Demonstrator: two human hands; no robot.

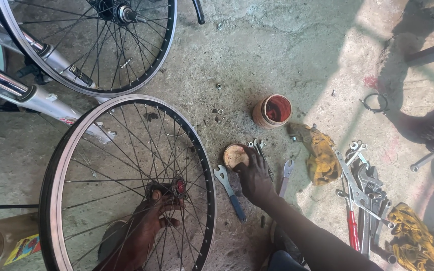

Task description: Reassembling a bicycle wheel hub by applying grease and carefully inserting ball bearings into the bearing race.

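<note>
The left hand (151,213) reaches through the thin steel spokes of the black-tyred, silver-rimmed bicycle wheel (126,185) and closes around its red-capped hub (169,188). The right hand (254,175) rests its fingers on the round rust-coloured tin lid (234,154) (grip unclear). Just left of that hand lies 1 blue-handled flat spanner (229,193); beyond it stands an open red grease tin (272,111).

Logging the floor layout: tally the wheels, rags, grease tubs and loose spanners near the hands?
Bicycle wheels: 2, the loose wheel held at its hub by the left hand and the mounted wheel.
Yellow rags: 2.
Grease tub: 1.
Spanners beside the right hand: 2.
Total: 7.
</note>
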